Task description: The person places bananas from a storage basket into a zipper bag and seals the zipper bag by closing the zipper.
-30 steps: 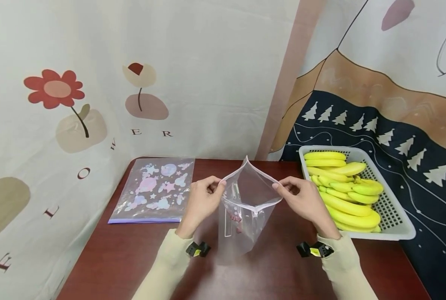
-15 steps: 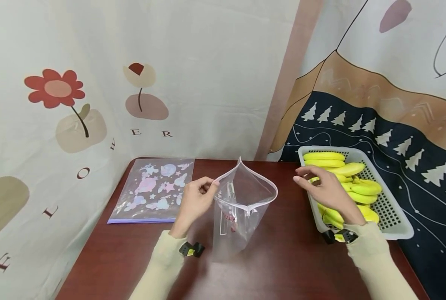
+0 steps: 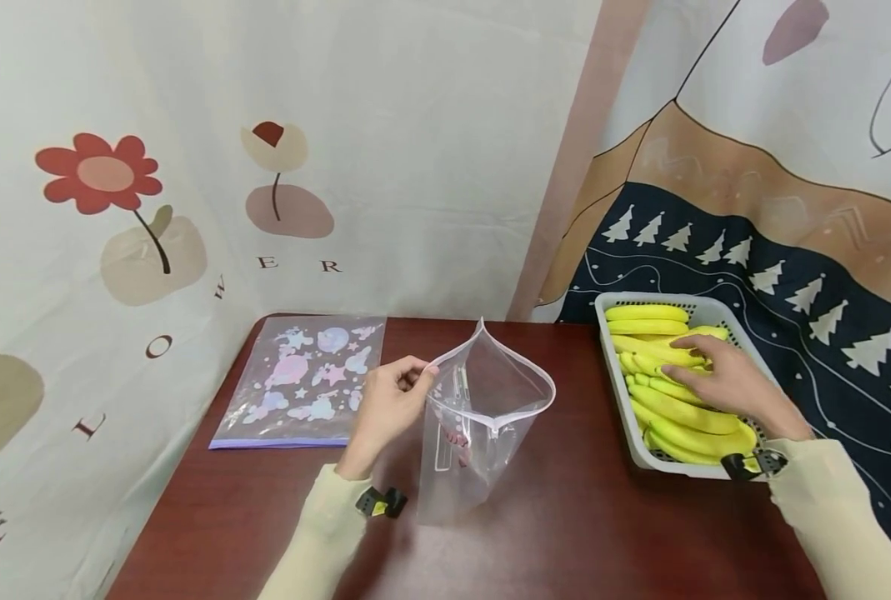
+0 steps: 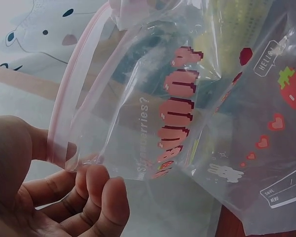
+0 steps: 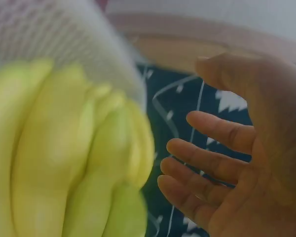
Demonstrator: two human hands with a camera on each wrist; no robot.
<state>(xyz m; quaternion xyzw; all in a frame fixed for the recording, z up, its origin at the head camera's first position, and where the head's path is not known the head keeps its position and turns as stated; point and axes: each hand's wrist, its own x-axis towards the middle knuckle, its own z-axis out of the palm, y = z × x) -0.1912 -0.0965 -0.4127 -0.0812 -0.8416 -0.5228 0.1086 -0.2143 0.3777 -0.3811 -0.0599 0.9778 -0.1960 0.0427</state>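
My left hand (image 3: 391, 402) pinches the left edge of a clear zip bag (image 3: 483, 450) between thumb and fingers. The bag stands on the table with its pink-rimmed mouth spread wide. Strawberry and heart prints show on the plastic bag (image 4: 207, 128) in the left wrist view. Over the grey basket (image 3: 643, 454) at the right, my right hand (image 3: 738, 385) hovers with fingers apart and holds nothing. Yellow bananas (image 3: 685, 417) fill the basket below it. In the right wrist view, the fingers of the right hand (image 5: 227, 158) are spread beside the bananas (image 5: 54, 153).
A second flat zip bag (image 3: 302, 375) with pastel sea-animal and star prints and a purple zip lies at the table's back left. The dark red table (image 3: 565, 517) ends against a printed curtain (image 3: 415, 167) behind.
My right hand has let go of the bag's right edge and moved right to above the bananas. The left hand keeps its hold, shifted slightly left with the bag.
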